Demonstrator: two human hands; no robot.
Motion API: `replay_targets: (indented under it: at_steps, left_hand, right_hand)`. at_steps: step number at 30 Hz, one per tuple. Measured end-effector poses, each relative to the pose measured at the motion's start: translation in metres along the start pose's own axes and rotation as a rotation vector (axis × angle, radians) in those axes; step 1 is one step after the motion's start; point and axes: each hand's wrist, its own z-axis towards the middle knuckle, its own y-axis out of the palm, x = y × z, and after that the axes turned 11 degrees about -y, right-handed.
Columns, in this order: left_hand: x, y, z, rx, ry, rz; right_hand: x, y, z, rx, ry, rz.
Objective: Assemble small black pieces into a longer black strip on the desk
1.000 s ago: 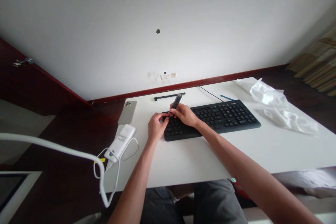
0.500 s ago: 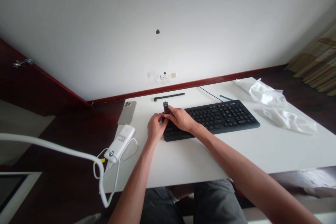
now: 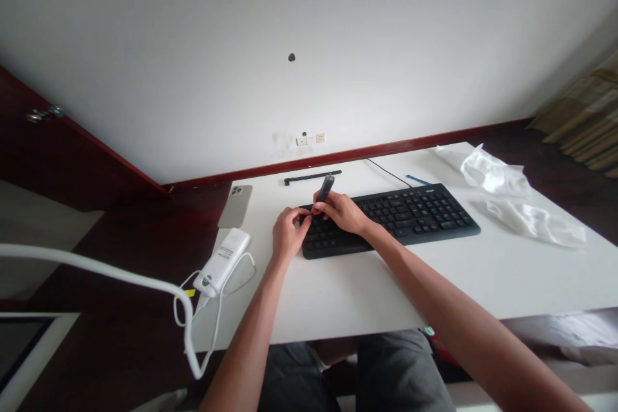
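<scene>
A black keyboard (image 3: 400, 214) lies on the white table. At its left end, my left hand (image 3: 288, 230) has thumb and forefinger drawn together over the upper left corner; whatever is between them is hidden or too small to name. Close beside it, my right hand (image 3: 342, 211) grips a short dark grey tool (image 3: 327, 187), its upper end pointing up and slightly right. The tool's lower end is covered by my fingers, and its exact kind does not show. Behind the keyboard runs a line of small black keycaps (image 3: 313, 176).
At the left are a phone (image 3: 235, 206), a white power bank (image 3: 223, 262) with a cable, and a thick white tube (image 3: 120, 277) crossing in front. A thin blue tool (image 3: 419, 179) lies behind the keyboard. Crumpled clear plastic (image 3: 497, 170) covers part of the right side.
My right hand has shifted slightly right, away from my left fingers, and the dark tool has tipped from nearly upright to leaning right. My left hand has hardly moved.
</scene>
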Motion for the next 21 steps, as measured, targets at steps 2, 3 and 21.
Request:
replay_targets:
  at_steps: [2,3,21]
  left_hand:
    - [0.001,-0.001,0.000,-0.003,0.002,-0.003]
    - [0.002,-0.001,0.000,-0.003,0.002,-0.003]
    - [0.003,-0.004,-0.005,-0.031,0.096,-0.054]
  right_hand:
    - [0.002,-0.001,-0.001,-0.007,0.003,0.057]
    - [0.002,-0.001,-0.001,-0.009,0.003,0.069]
    - [0.022,-0.025,-0.005,0.367,0.025,-0.076]
